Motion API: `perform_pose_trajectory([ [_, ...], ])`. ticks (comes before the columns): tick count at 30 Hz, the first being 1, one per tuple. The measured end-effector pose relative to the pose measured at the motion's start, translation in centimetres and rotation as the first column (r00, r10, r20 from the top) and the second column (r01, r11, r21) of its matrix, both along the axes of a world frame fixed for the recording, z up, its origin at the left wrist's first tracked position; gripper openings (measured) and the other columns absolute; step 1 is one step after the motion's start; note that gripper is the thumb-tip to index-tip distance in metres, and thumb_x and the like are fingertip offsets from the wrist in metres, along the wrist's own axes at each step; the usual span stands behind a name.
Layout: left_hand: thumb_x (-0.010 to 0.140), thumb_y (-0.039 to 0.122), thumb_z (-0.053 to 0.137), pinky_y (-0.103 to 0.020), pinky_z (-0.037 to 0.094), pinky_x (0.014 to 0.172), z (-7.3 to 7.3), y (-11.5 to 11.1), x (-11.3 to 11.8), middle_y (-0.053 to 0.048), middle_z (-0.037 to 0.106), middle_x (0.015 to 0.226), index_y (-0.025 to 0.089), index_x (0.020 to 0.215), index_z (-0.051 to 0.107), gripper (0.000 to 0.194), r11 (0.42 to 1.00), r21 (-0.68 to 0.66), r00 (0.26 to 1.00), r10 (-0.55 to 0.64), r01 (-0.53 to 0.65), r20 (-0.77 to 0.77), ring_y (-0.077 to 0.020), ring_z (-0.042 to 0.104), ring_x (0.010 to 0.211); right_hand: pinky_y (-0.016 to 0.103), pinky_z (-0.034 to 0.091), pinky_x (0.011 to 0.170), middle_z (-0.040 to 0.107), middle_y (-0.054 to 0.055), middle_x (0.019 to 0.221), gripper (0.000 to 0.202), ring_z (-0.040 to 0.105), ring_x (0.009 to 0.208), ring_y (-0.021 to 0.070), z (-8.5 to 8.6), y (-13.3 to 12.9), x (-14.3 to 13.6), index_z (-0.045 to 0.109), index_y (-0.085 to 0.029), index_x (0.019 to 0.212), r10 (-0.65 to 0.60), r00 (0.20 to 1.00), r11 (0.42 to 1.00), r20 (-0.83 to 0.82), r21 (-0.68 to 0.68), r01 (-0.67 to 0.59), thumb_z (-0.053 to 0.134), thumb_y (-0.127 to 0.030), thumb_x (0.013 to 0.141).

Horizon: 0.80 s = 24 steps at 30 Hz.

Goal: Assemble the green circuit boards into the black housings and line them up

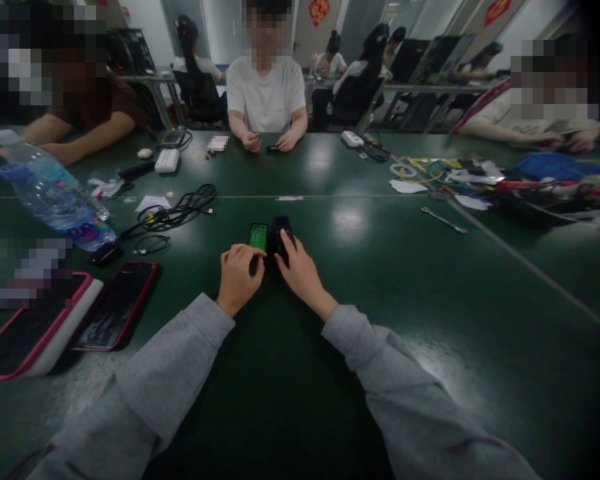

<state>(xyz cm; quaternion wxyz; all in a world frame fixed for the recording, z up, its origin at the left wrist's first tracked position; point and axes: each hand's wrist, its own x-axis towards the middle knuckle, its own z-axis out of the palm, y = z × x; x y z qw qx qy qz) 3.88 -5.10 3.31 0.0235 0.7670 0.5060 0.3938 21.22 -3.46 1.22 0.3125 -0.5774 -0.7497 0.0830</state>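
In the middle of the table lies a small green circuit board point(259, 237) with a dark edge around it. My left hand point(241, 275) is closed at the board's near end, thumb and fingertips pinched there. The fingers partly cover that end. Just to the right is a small black handheld device point(282, 225) with a dark, screen-like face. My right hand point(300, 265) grips it, with the index finger on its face and the thumb along its left side. Board and device sit side by side with a narrow gap between them.
Phones point(117, 307), water bottles point(55, 193) and black cables point(180, 208) occupy the left side. A wrench point(444, 220) lies to the right, before a heap of tools and wires point(540, 177). Across the table a person point(266, 100) handles small parts.
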Motion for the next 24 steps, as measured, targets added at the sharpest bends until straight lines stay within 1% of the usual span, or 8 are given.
perform_pose_trajectory([
  [3, 0.089, 0.015, 0.058, -0.043, 0.041, 0.089, -0.2, 0.5, -0.4, -0.005, 0.067, 0.094, 0.02, 0.095, 0.063, 0.01, 1.0, 0.006, 0.988, -0.014, 0.013, 0.153, -0.0247, 0.057, 0.099, 0.052, 0.054, 0.094, 0.041, 0.02, 0.147, 0.061, 0.055, 0.124, 0.0357, 0.1, -0.1, 0.0, 0.024, -0.021, 0.156, 0.007, 1.0, 1.0, -0.002, -0.005, -0.007, 0.045, -0.029, 0.1],
  [6, 0.086, 0.017, 0.062, -0.038, 0.045, 0.083, -0.9, 1.3, -1.0, -0.005, 0.064, 0.101, 0.019, 0.102, 0.062, 0.016, 0.996, -0.058, 0.943, -0.038, 0.061, 0.33, -0.0214, 0.056, 0.095, 0.052, 0.054, 0.094, 0.041, 0.021, 0.147, 0.061, 0.055, 0.123, 0.0354, 0.1, -0.1, 0.1, 0.024, -0.021, 0.156, 0.006, 1.0, 1.0, -0.001, -0.01, -0.006, 0.045, -0.031, 0.1],
  [10, 0.084, 0.019, 0.065, -0.032, 0.047, 0.076, -2.1, 2.6, -1.6, -0.005, 0.064, 0.104, 0.02, 0.107, 0.061, 0.024, 0.959, -0.212, 0.789, -0.02, 0.189, 0.613, -0.0158, 0.058, 0.084, 0.051, 0.053, 0.095, 0.041, 0.021, 0.147, 0.061, 0.053, 0.125, 0.0359, 0.0, 0.0, 0.0, 0.025, -0.02, 0.156, 0.006, 1.0, 1.0, 0.007, -0.002, -0.006, 0.045, -0.03, 0.1],
  [12, 0.084, 0.018, 0.064, -0.03, 0.048, 0.075, -2.4, 2.9, -1.7, -0.004, 0.064, 0.105, 0.02, 0.107, 0.06, 0.024, 0.938, -0.236, 0.723, -0.023, 0.255, 0.691, -0.0143, 0.059, 0.082, 0.051, 0.054, 0.095, 0.041, 0.021, 0.146, 0.061, 0.054, 0.125, 0.0359, 0.0, 0.0, 0.0, 0.025, -0.019, 0.156, 0.008, 1.0, 1.0, 0.007, -0.006, -0.008, 0.045, -0.03, 0.1],
  [15, 0.084, 0.019, 0.064, -0.027, 0.049, 0.071, -2.5, 3.0, -1.8, -0.004, 0.063, 0.106, 0.02, 0.108, 0.06, 0.024, 0.916, -0.257, 0.673, -0.019, 0.309, 0.739, -0.0135, 0.06, 0.083, 0.051, 0.054, 0.094, 0.041, 0.021, 0.146, 0.061, 0.055, 0.124, 0.0355, 0.1, -0.1, 0.0, 0.024, -0.019, 0.156, 0.011, 1.0, 1.0, 0.003, -0.014, -0.011, 0.045, -0.03, 0.1],
  [18, 0.085, 0.021, 0.065, -0.025, 0.049, 0.066, -2.2, 2.8, -1.6, -0.004, 0.062, 0.109, 0.02, 0.109, 0.059, 0.024, 0.887, -0.276, 0.664, -0.044, 0.369, 0.747, -0.0125, 0.06, 0.079, 0.051, 0.054, 0.094, 0.041, 0.02, 0.146, 0.061, 0.054, 0.124, 0.0344, 0.1, -0.1, 0.0, 0.023, -0.021, 0.156, 0.015, 1.0, 1.0, 0.0, -0.014, -0.015, 0.045, -0.029, 0.1],
  [20, 0.087, 0.023, 0.064, -0.025, 0.049, 0.066, -2.1, 2.6, -1.5, -0.005, 0.062, 0.107, 0.02, 0.11, 0.059, 0.024, 0.877, -0.285, 0.697, -0.075, 0.387, 0.714, -0.0117, 0.059, 0.076, 0.05, 0.054, 0.095, 0.041, 0.02, 0.146, 0.062, 0.054, 0.124, 0.0338, 0.0, -0.1, 0.0, 0.023, -0.021, 0.157, 0.019, 1.0, 1.0, -0.003, -0.012, -0.019, 0.045, -0.027, 0.099],
  [24, 0.088, 0.023, 0.063, -0.026, 0.048, 0.065, -2.4, 2.7, -1.5, -0.005, 0.06, 0.107, 0.022, 0.116, 0.059, 0.029, 0.909, -0.24, 0.769, -0.123, 0.341, 0.628, -0.0111, 0.056, 0.073, 0.049, 0.054, 0.095, 0.041, 0.02, 0.146, 0.063, 0.055, 0.123, 0.0325, -0.2, -0.1, 0.1, 0.022, -0.021, 0.157, 0.027, 1.0, 1.0, -0.016, -0.001, -0.027, 0.046, -0.026, 0.099],
])
